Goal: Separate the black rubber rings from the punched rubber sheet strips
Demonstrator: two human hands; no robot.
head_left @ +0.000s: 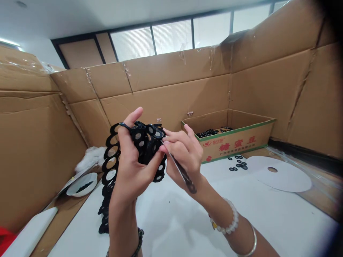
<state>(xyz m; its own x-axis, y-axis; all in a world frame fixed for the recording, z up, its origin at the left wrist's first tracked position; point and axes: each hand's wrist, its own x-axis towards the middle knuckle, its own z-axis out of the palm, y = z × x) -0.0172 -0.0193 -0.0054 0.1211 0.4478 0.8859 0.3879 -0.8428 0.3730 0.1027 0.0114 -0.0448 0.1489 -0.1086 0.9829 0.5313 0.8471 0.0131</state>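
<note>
A strip of linked black rings (111, 151), like crocheted or fabric-covered loops, drapes down the left side of my left hand (131, 160). That hand is closed on a bunched part of the strip, its thumb beneath and one finger pointing up. My right hand (184, 153) grips a slim tool with a flat, dark brownish handle (184, 176). The tool's tip reaches into the rings beside my left fingertips, and its exact kind cannot be made out. My right fingers touch the edge of the bunched rings.
An open cardboard box (235, 142) with black rings inside stands at the back right. Loose black rings (239, 165) lie before it, beside a white disc (284, 175). At left are a white bowl (91, 182) with black pieces and a white plastic bag (92, 159). Cardboard walls (171, 82) surround the white table.
</note>
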